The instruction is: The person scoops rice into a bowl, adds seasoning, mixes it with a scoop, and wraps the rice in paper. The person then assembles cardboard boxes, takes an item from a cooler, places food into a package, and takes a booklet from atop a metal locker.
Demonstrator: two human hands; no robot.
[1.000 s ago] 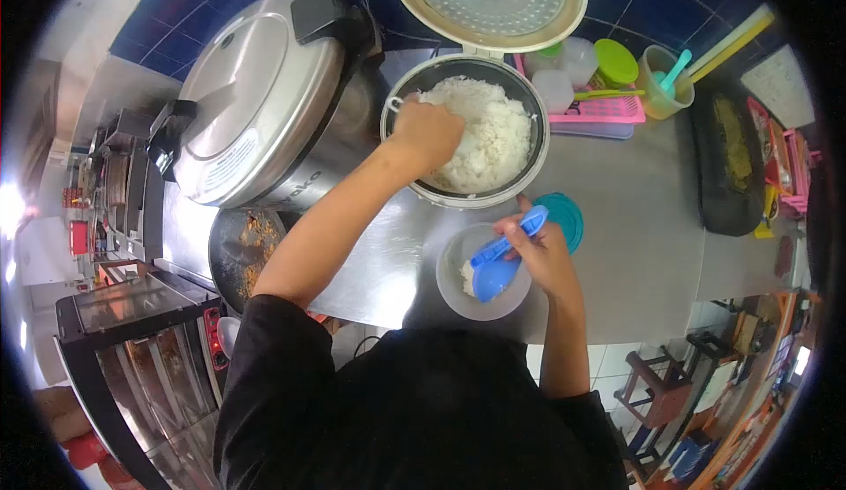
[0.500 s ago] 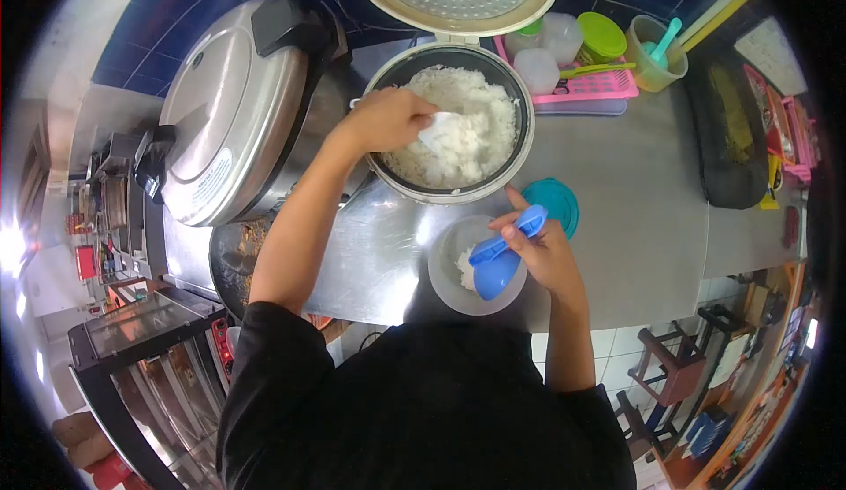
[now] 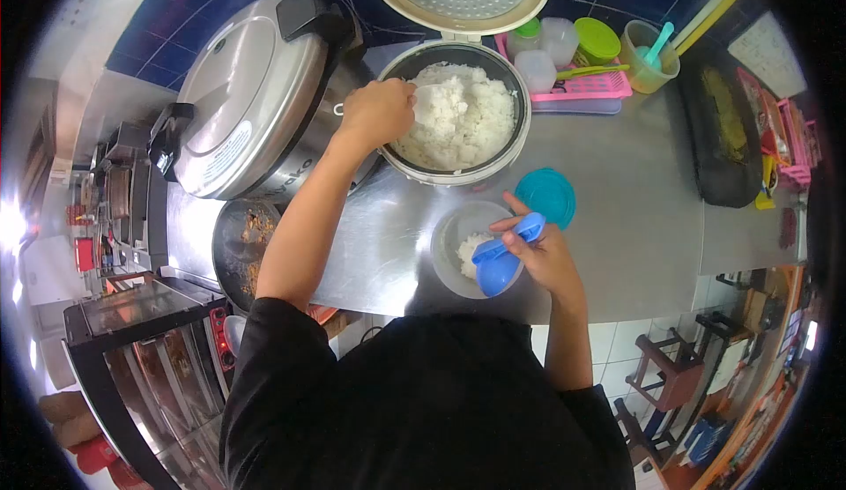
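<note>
Rice (image 3: 480, 129) fills much of the open rice cooker (image 3: 522, 137) in the head view, with a loose heap raised above it on the white paddle (image 3: 426, 102) near the cooker's left side. The left hand (image 3: 379, 113) grips that paddle, its fingers curled closed around the handle and the back of the hand facing up. Its forearm slants upward and slightly right from the black sleeve, the wrist near the cooker's left rim. The hand hides most of the handle, and a small white loop sticks out on its outer side.

The right hand (image 3: 539, 256) holds the blue spoon (image 3: 498, 274) by its upper part, thumb laid against the handle and one finger reaching away toward the cooker. Its forearm comes up steeply, leaning left toward the fingers. The spoon's rounded end hangs down over the right side of the translucent bowl (image 3: 447, 252), where a smaller clump of rice lies. Whether the spoon touches that clump, I cannot tell.

Beside the bowl, a teal lid (image 3: 546, 197) lies flat on the metal counter (image 3: 634, 199). Left of the cooker stands a large steel pot (image 3: 251, 93) with its lid closed, and a dark pan (image 3: 231, 256) sits near it, partly behind the left forearm.
</note>
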